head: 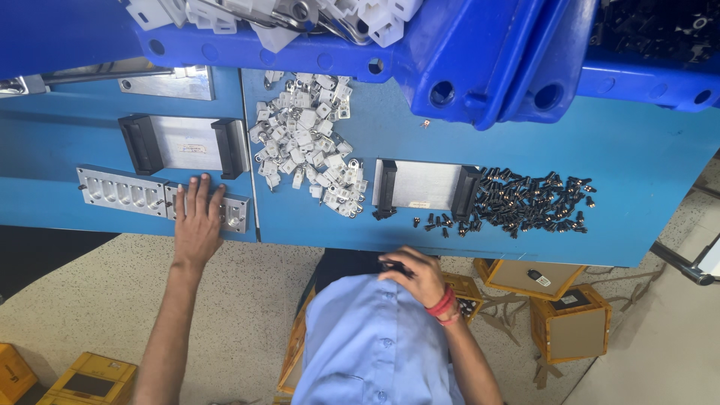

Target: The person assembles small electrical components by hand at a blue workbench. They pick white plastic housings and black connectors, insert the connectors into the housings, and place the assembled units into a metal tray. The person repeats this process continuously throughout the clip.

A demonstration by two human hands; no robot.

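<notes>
My left hand (197, 220) lies flat, fingers together, on a long metal jig plate (120, 191) with several oval pockets at the near left of the blue table (645, 150). Close to my chest, below the table edge, my right hand (416, 276) is closed on a small black part (396, 267). A red band sits on that wrist. A heap of small white plastic pieces (306, 139) lies mid-table. A pile of small black parts (529, 199) spreads to the right of a metal fixture with black end blocks (426, 186).
A second metal fixture with black ends (184, 142) stands behind the jig plate. Blue bins (465, 60) with white and black parts line the far edge. Cardboard boxes (571, 322) and yellow crates (90, 379) stand on the speckled floor below.
</notes>
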